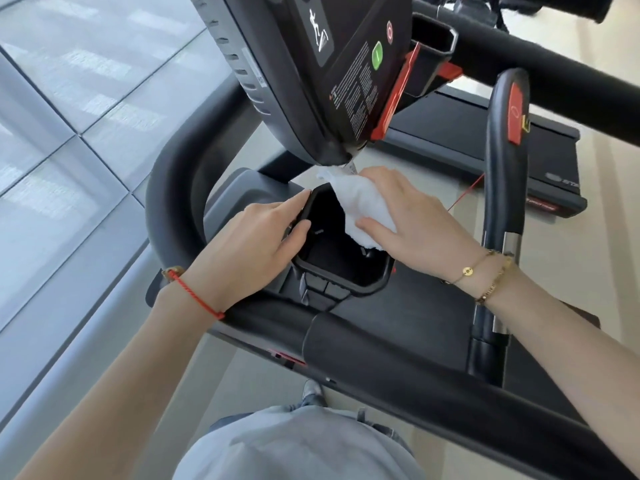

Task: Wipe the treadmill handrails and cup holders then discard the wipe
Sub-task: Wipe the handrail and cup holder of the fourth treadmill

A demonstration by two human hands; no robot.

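Grey floor tiles (79, 109) stretch away to the left of a black treadmill whose console (322, 64) tilts over the nearer cup holder (341, 271). From the head view, the left hand (256, 244) reaches in from the lower left, forefinger laid straight along the holder's left rim and thumb hooked over that rim's edge, gripping it. The right hand (412, 220) comes from the lower right with fingers lying flat, pressing a white wipe (360, 209) against the holder's far right rim, above a handrail (415, 368) crossing below.
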